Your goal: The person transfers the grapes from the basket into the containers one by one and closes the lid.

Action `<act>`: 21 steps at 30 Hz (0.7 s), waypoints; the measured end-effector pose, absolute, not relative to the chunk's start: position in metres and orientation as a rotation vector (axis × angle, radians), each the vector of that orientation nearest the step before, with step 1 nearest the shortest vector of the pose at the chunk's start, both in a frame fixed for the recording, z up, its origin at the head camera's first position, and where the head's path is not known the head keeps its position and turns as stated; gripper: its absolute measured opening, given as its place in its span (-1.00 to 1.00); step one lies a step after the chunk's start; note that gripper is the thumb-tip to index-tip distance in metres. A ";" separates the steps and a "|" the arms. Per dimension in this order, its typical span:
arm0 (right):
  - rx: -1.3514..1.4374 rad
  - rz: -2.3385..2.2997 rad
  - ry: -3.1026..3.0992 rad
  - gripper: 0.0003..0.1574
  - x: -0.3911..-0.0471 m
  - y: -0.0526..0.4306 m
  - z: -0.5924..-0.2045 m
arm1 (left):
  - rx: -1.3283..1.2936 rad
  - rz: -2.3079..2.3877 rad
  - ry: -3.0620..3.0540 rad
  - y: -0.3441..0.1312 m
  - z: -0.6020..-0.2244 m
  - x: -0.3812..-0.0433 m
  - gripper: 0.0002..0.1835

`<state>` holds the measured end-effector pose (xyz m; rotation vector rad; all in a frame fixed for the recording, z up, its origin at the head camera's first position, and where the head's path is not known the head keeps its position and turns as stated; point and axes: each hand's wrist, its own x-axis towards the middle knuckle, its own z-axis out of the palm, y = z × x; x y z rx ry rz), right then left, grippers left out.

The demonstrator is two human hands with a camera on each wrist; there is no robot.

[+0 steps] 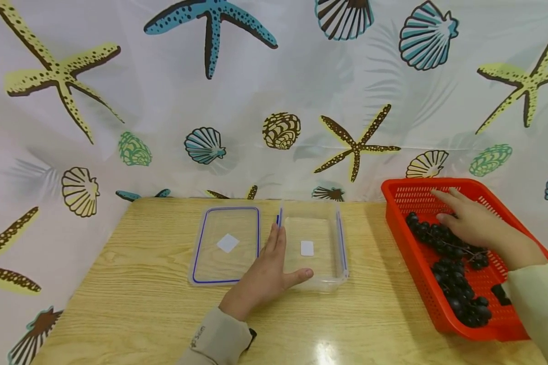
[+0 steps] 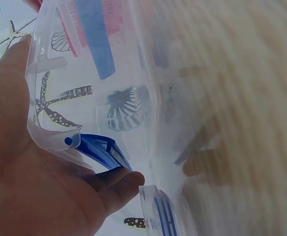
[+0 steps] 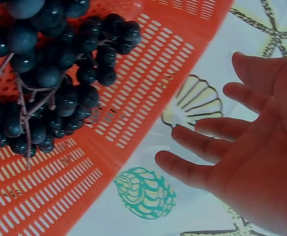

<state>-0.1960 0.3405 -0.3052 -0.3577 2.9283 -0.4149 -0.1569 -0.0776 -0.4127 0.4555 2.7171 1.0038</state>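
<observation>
A clear plastic container [image 1: 333,280] with blue-edged clips stands on the table without its lid. My left hand [image 1: 267,266] rests against its left side, fingers along the wall and thumb over the front rim; the left wrist view shows the fingertips by a blue clip [image 2: 101,150]. Over the red basket [image 1: 417,284] at the right, my right hand [image 1: 472,223] hovers with fingers spread and nothing in them. Bunches of dark grapes [image 1: 456,291] lie in the basket below it, their stems visible in the right wrist view.
A clear lid [image 1: 228,258] with a blue seal lies flat left of the container. A small black object [image 1: 501,294] shows near my right sleeve in the basket. Behind the wooden table [image 1: 132,284] hangs a cloth [image 1: 255,91] printed with shells and starfish.
</observation>
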 end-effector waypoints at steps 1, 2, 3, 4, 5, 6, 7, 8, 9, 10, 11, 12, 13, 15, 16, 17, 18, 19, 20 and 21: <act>-0.363 -0.413 2.923 -0.18 -0.198 0.341 -0.307 | 0.456 1.004 2.717 -0.078 -0.413 -0.157 0.26; -0.369 -0.415 2.917 -0.19 -0.201 0.341 -0.309 | 0.457 1.003 2.719 -0.078 -0.413 -0.157 0.26; -0.378 -0.419 2.912 -0.20 -0.203 0.342 -0.312 | 0.457 1.004 2.719 -0.078 -0.412 -0.157 0.26; -0.389 -0.421 2.909 -0.21 -0.205 0.342 -0.315 | 0.459 1.004 2.719 -0.078 -0.413 -0.157 0.26; -0.397 -0.416 2.905 -0.22 -0.207 0.343 -0.318 | 0.461 1.005 2.717 -0.078 -0.413 -0.157 0.26; -0.410 -0.415 2.900 -0.23 -0.209 0.343 -0.321 | 0.462 1.006 2.715 -0.078 -0.412 -0.157 0.27; -0.418 -0.415 2.892 -0.24 -0.210 0.343 -0.324 | 0.464 1.009 2.713 -0.078 -0.412 -0.157 0.27; -0.430 -0.416 2.883 -0.25 -0.211 0.344 -0.328 | 0.466 1.011 2.711 -0.078 -0.412 -0.157 0.27; -0.441 -0.416 2.875 -0.26 -0.212 0.344 -0.330 | 0.467 1.012 2.709 -0.079 -0.412 -0.157 0.27; -0.451 -0.417 2.866 -0.26 -0.212 0.344 -0.333 | 0.465 1.012 2.708 -0.079 -0.412 -0.157 0.27; -0.464 -0.422 2.856 -0.27 -0.213 0.344 -0.335 | 0.463 1.014 2.706 -0.079 -0.412 -0.157 0.27; -0.475 -0.433 2.843 -0.28 -0.213 0.344 -0.337 | 0.462 1.015 2.706 -0.079 -0.412 -0.156 0.27; -0.479 -0.441 2.830 -0.28 -0.213 0.344 -0.339 | 0.462 1.014 2.707 -0.079 -0.412 -0.156 0.27; -0.493 -0.445 2.812 -0.30 -0.214 0.344 -0.343 | 0.461 1.010 2.711 -0.079 -0.412 -0.156 0.27; -0.494 -0.443 2.800 -0.31 -0.215 0.343 -0.344 | 0.463 1.008 2.713 -0.079 -0.413 -0.157 0.27; -0.494 -0.432 2.788 -0.33 -0.216 0.343 -0.346 | 0.465 1.006 2.715 -0.079 -0.413 -0.157 0.27; -0.490 -0.417 2.775 -0.34 -0.218 0.343 -0.348 | 0.467 1.004 2.716 -0.079 -0.413 -0.157 0.27; -0.487 -0.403 2.762 -0.36 -0.219 0.343 -0.350 | 0.469 1.003 2.716 -0.079 -0.413 -0.157 0.27; -0.485 -0.389 2.749 -0.39 -0.220 0.343 -0.352 | 0.471 1.003 2.715 -0.079 -0.414 -0.157 0.27; -0.473 -0.380 2.727 -0.41 -0.221 0.343 -0.353 | 0.473 1.002 2.715 -0.079 -0.414 -0.157 0.27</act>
